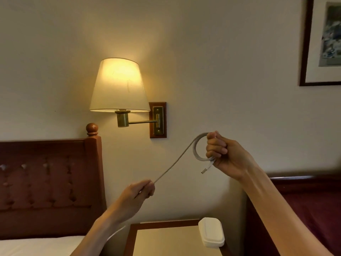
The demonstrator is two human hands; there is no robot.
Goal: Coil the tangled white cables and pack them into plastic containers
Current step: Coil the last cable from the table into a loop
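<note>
A white cable stretches taut between my two raised hands in front of the wall. My right hand grips a small coil of it, with the metal-tipped plug end hanging out below the fist. My left hand, lower and to the left, pinches the straight run of the cable; the rest trails down past my forearm. A stack of white plastic containers sits at the right edge of the nightstand, below my right hand.
A lit wall lamp on a brass arm hangs above and left of my hands. A padded wooden headboard and a bed are on the left. Another dark red bed is on the right. A framed picture hangs top right.
</note>
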